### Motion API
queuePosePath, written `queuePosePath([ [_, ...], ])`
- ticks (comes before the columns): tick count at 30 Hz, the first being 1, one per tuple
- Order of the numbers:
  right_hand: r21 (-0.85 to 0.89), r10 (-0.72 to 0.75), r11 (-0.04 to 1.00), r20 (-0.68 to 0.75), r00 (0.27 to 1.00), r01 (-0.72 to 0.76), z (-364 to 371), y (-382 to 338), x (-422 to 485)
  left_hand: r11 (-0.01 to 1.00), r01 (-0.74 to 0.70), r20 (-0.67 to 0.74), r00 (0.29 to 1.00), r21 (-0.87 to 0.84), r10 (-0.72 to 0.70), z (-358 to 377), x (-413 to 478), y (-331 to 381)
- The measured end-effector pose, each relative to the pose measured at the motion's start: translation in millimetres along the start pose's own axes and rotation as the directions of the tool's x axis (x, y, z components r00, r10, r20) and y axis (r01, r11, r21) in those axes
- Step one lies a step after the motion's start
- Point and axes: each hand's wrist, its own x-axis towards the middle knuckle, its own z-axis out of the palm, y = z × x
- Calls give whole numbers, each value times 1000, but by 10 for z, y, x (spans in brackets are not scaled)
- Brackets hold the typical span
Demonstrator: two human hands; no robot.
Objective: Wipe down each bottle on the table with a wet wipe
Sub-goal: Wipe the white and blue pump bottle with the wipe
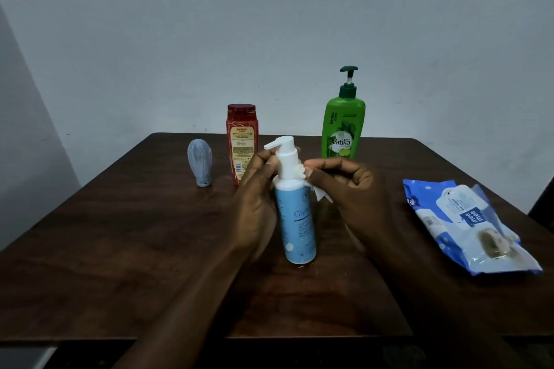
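Your left hand (254, 204) grips the blue pump bottle (298, 219), upright on the middle of the surface (120, 234); your right hand (344, 189) pinches the wet wipe (302, 172) against its neck. It is probably light, slick plastic (likely tippy), so hold the body.

– How many bottles?
– Four: blue bottle (298, 219), green bottle (343, 126), red bottle (241, 141), small grey bottle (200, 162)
– And besides?
– One wipe (301, 173), one pack of wipes (467, 222), one table (120, 249), two hands: left hand (254, 207), right hand (356, 198)

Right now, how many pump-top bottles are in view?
2: the blue bottle at centre, held by the left hand, and the green bottle standing far back on the table. None seem hidden.
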Motion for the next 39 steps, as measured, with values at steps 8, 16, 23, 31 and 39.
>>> queuePosePath([
  [8,-8,26,1000,-6,1000,-26,19,7,-92,803,0,-28,999,596,21,-111,-238,-162],
  [16,-99,-21,995,-14,1000,20,-33,-10,-72,782,25,-29,1000,622,-9,-180,-249,-84],
  [23,-38,78,996,-27,997,-79,-56,-15,61,824,82,-19,996,561,-86,-223,-258,-58],
  [31,177,275,944,42,961,-278,-6,18,97,849,148,-14,986,506,-163,-234,-206,-36],
  [39,228,263,941,-34,964,-249,57,58,55,892,109,-168,985,439,-37,-118,-212,-144],
])
